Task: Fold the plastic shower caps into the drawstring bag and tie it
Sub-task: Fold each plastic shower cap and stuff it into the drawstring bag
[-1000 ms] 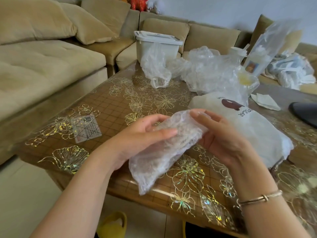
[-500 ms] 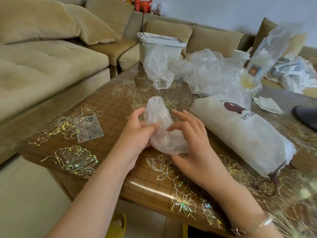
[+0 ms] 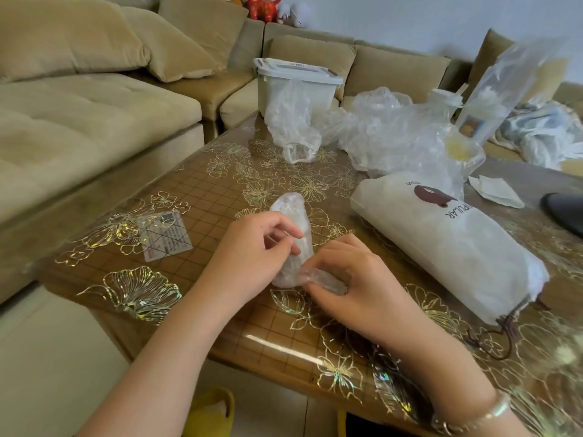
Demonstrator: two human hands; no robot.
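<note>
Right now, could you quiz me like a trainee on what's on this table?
1. True or false: both hands grip the folded shower cap.
2. Which lies to the right of the hands? A) drawstring bag B) lidded plastic bin C) card
3. Fill in: the drawstring bag's cord end points toward the ____ edge of the table.

Key:
1. True: the left hand pinches its middle, the right hand pinches its lower end.
2. A
3. near
</note>
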